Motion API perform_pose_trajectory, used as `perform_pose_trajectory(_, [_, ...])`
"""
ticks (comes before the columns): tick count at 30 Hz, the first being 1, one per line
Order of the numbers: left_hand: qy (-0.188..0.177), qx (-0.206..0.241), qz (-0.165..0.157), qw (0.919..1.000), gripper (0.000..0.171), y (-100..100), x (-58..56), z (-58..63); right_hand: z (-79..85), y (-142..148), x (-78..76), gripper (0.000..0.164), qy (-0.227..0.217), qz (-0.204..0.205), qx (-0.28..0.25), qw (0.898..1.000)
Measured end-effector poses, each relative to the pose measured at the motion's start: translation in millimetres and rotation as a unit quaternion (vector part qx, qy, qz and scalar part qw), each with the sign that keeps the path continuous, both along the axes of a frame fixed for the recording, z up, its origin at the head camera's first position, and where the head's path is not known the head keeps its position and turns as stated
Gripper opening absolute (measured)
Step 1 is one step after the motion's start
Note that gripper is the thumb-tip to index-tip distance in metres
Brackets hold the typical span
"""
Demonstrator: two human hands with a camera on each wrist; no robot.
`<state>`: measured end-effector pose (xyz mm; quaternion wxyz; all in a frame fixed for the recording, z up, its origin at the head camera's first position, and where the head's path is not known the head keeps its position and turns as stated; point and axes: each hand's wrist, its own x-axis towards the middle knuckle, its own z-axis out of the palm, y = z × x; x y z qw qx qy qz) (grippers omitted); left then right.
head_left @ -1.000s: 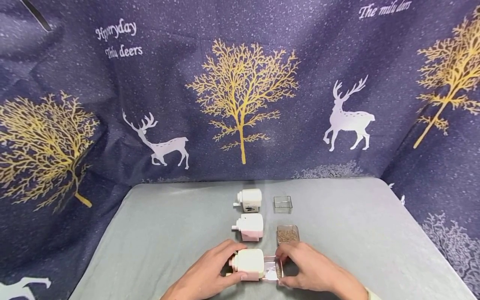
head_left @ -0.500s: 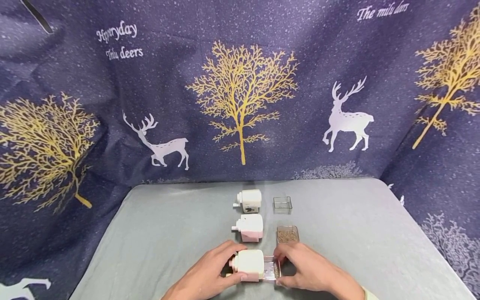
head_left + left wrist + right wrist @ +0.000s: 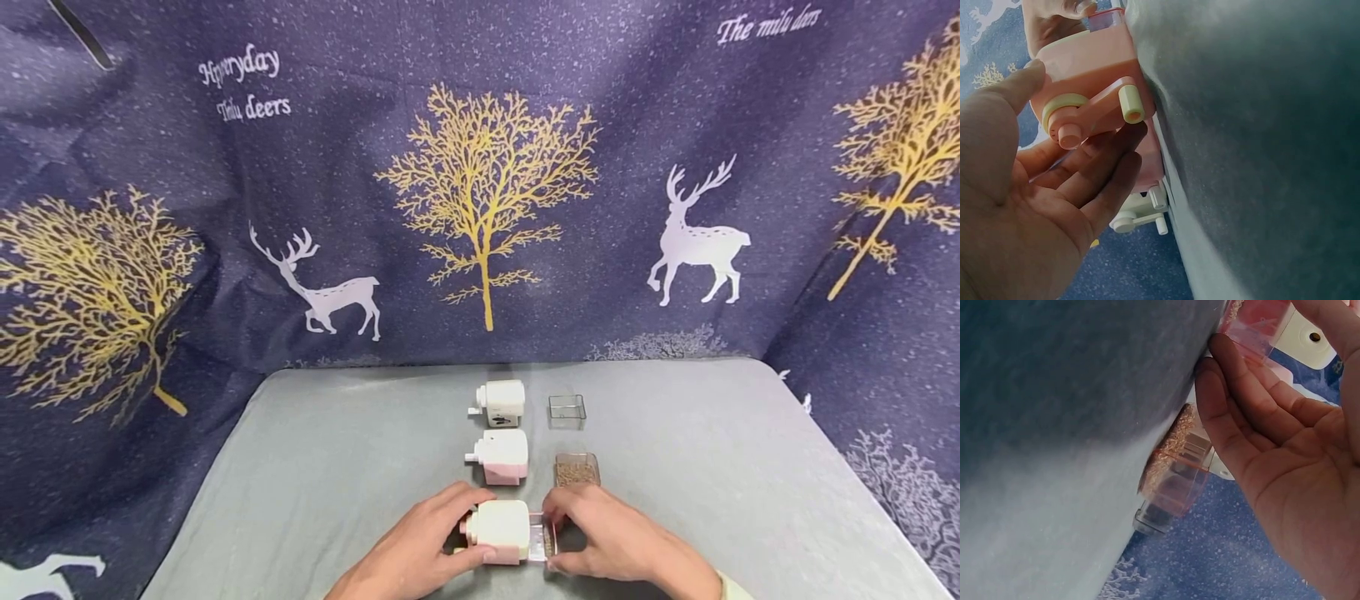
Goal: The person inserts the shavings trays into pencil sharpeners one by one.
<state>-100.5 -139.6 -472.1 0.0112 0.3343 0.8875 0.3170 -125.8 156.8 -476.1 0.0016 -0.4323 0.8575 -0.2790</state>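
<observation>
Nearest me on the table is a hand-crank pencil sharpener [image 3: 501,527], cream on top and pink below. My left hand [image 3: 423,537] grips its body from the crank side, thumb in front and fingers behind; the crank [image 3: 1099,109] with its yellow knob shows in the left wrist view. Out of the sharpener's right side sticks a clear pinkish shavings drawer [image 3: 537,537], partly inside the body, with some shavings in it. My right hand [image 3: 607,533] pinches the drawer's outer end between thumb and fingers.
Behind stand a white-and-pink sharpener [image 3: 504,457] and a white sharpener [image 3: 505,402]. A clear drawer full of shavings [image 3: 577,470] lies just beyond my right hand, with another clear drawer [image 3: 567,407] farther back. A dark printed cloth [image 3: 525,208] hangs behind the table.
My right hand has moved left, sliding the clear drawer farther into the sharpener, so less of it shows. The left hand keeps its grip on the body.
</observation>
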Motion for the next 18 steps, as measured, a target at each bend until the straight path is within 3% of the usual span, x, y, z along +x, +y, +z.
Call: perform_pose_trajectory(18, [-0.008,0.006,-0.008,0.9999,0.055,-1.2,-2.3,1.6,1.3,-7.9,0.0,0.042,-0.004,-0.006,0.028,1.000])
